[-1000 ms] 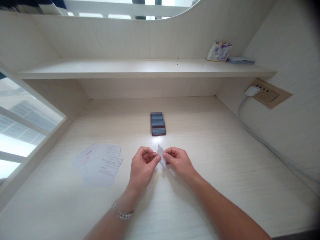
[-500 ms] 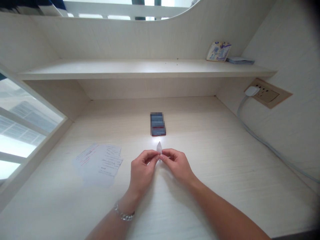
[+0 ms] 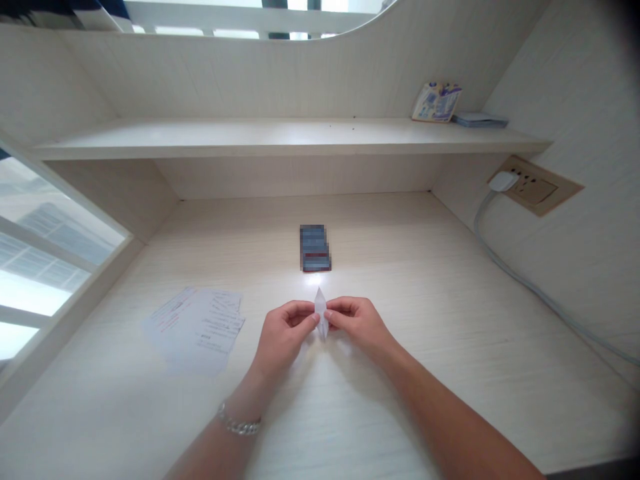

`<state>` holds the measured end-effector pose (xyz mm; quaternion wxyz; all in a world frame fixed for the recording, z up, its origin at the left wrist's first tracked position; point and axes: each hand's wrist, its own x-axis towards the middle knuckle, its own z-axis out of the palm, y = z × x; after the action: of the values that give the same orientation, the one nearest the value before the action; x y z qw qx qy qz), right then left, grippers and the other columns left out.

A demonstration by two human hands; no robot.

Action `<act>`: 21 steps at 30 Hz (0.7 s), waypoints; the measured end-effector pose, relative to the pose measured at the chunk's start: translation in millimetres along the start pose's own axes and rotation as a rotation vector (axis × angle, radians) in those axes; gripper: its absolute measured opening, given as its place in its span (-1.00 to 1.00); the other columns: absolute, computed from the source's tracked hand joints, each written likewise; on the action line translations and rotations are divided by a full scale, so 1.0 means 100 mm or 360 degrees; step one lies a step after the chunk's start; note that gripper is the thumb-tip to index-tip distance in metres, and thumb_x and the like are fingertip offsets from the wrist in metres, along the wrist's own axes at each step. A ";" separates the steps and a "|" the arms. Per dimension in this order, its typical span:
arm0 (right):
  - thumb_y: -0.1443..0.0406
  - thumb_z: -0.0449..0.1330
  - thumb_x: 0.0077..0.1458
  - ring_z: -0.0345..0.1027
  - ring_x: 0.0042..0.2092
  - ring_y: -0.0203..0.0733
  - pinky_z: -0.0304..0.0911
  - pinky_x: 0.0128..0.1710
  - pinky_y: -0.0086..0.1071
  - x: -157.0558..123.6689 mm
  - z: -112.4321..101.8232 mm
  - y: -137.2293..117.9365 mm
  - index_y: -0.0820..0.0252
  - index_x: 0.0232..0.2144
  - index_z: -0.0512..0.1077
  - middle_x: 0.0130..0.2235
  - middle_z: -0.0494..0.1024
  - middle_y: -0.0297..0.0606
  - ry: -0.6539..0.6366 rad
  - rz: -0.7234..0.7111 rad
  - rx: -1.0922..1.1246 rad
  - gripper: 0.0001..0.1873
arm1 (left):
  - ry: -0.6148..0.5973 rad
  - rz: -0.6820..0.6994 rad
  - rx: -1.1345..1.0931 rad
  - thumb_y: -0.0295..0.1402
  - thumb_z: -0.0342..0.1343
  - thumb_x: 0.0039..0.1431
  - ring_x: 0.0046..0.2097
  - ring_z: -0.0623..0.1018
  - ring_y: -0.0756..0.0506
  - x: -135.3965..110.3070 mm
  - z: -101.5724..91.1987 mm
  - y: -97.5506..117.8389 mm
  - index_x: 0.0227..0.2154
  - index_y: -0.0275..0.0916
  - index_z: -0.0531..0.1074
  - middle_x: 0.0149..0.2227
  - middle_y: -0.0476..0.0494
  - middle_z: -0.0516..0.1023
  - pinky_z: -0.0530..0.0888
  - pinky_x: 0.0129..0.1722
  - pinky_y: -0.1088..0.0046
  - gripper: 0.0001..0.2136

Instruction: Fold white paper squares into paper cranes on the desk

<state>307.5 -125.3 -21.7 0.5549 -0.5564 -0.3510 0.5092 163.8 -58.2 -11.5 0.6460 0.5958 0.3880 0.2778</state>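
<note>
while the left hand (image 3: 283, 329) and right hand (image 3: 357, 322) pinch the small folded paper (image 3: 321, 315) between them, right of the printed sheets (image 3: 203, 328), pulling too hard on both sides could rip it.

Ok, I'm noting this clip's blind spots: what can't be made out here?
In the head view:
Pinched sides of the folded paper: hidden by the hands.
Writing on the loose papers: too small, blurred.
Face of the dark rectangle: masked by pixelation.
Grey cable: far end cut off by right edge.
</note>
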 end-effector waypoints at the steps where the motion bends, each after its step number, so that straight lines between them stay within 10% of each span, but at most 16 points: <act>1: 0.29 0.24 -0.12 0.43 -0.35 -0.19 0.33 -0.30 -0.31 0.00 0.00 -0.01 0.24 -0.38 0.53 -0.41 0.56 -0.24 -0.0001 0.0011 0.0007 -0.81 | -0.0006 -0.0007 0.0006 -0.40 0.21 -0.09 -0.33 0.55 -0.08 0.00 0.00 0.00 -0.39 -0.31 0.51 -0.35 -0.17 0.59 0.47 -0.31 0.44 -0.85; 21: 0.42 0.27 -0.23 0.34 -0.54 -0.35 0.30 -0.50 -0.46 -0.03 0.00 -0.04 0.24 -0.53 0.52 -0.57 0.49 -0.37 0.0014 0.0096 0.0279 -0.92 | -0.0106 -0.0010 -0.0272 -0.50 0.17 -0.10 -0.45 0.47 0.01 0.00 0.00 -0.07 -0.49 -0.29 0.49 -0.51 -0.04 0.51 0.44 -0.41 0.50 -0.94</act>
<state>307.7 -128.1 -17.6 0.5875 -0.5181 -0.2858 0.5520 162.7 -58.8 -18.9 0.7079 0.5462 0.3431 0.2878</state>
